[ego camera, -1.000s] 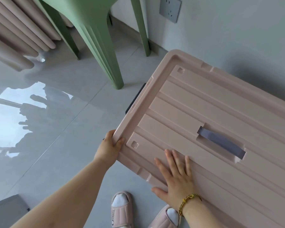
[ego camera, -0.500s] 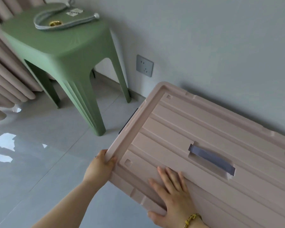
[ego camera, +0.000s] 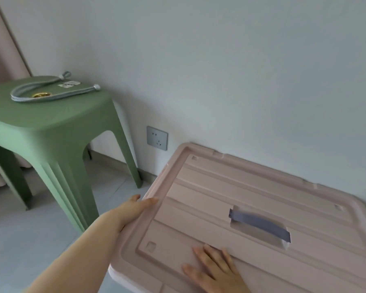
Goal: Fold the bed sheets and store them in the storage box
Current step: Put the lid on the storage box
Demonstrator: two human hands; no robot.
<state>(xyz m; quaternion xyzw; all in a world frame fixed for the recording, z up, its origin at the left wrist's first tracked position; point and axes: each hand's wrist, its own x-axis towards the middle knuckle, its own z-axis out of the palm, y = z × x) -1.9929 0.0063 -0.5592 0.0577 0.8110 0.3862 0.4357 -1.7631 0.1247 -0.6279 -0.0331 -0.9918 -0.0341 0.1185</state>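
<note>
Since the earlier shot, the left hand (ego camera: 138, 206) has been slid along the left edge of the pink lid (ego camera: 209, 187), away from the near corner. That edge is gripped now, thumb laid on top. The right hand (ego camera: 217, 271) is pressed flat by the lid's front edge, fingers straight and a bit spread. A grey strap (ego camera: 260, 226) is set in the lid's middle. The lid is kept close to the wall (ego camera: 220, 70), just under a socket (ego camera: 156, 137). Off to the left a green stool (ego camera: 51, 127) is seen, with a grey cord (ego camera: 51, 93) looped on its seat.
</note>
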